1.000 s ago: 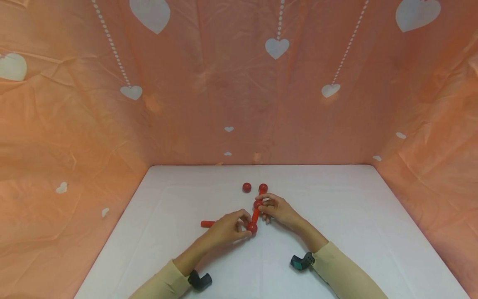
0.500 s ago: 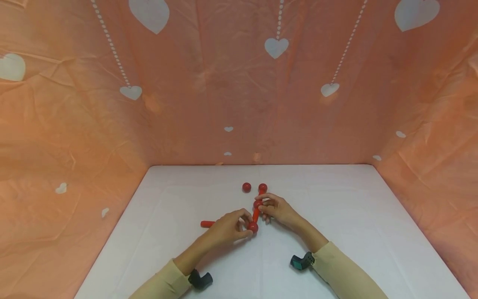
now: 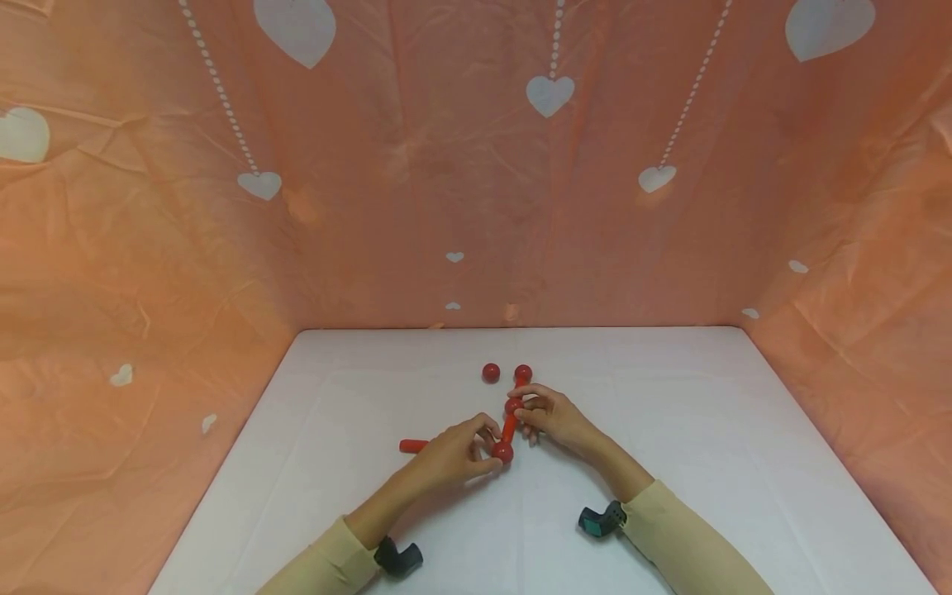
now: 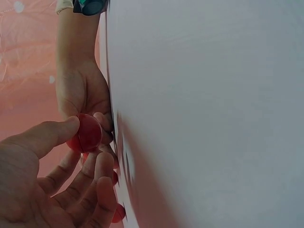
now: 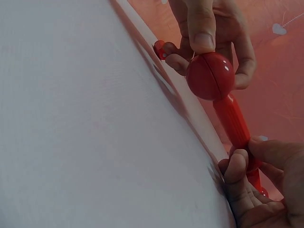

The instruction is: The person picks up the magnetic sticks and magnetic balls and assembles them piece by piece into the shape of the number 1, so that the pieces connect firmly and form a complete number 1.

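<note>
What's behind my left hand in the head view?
One end of a red rod shows beyond your left hand, on the white table. The hand covers the rest of it.

We find no text, label, brand, number or sign that we can read in any of the three views (head, left wrist or right wrist)

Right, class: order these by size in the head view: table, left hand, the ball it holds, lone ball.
1. Table
2. Left hand
3. Held ball and lone ball: too alike to rank
</note>
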`<state>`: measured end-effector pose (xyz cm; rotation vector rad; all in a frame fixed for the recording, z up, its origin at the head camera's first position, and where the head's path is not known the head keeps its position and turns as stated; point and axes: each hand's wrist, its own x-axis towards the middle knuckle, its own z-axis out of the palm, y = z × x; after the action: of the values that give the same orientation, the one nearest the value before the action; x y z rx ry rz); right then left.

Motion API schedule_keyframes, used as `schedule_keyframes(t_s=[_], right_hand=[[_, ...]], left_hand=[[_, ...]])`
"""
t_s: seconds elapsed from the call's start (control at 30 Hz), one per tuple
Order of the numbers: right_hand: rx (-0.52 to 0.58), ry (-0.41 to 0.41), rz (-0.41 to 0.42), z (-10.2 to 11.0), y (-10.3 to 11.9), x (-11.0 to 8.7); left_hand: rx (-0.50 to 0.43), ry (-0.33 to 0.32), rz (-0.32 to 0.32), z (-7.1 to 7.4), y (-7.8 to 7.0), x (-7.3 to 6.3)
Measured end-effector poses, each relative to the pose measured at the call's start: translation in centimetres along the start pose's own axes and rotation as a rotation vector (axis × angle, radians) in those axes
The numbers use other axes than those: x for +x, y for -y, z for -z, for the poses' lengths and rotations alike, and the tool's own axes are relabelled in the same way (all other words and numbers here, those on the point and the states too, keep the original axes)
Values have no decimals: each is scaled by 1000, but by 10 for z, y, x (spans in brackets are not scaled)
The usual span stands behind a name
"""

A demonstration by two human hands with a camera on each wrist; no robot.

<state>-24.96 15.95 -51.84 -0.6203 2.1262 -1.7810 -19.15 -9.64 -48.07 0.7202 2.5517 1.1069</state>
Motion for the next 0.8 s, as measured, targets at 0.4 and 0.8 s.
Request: schedule_keyframes(t_s=[0.4, 0.8], right_hand=[[6, 6, 10, 0, -2, 1], [19, 3, 6, -2, -3, 1]], left_hand=[[-4, -6, -2, 0, 1, -1], [36, -27, -3, 2, 6, -5]])
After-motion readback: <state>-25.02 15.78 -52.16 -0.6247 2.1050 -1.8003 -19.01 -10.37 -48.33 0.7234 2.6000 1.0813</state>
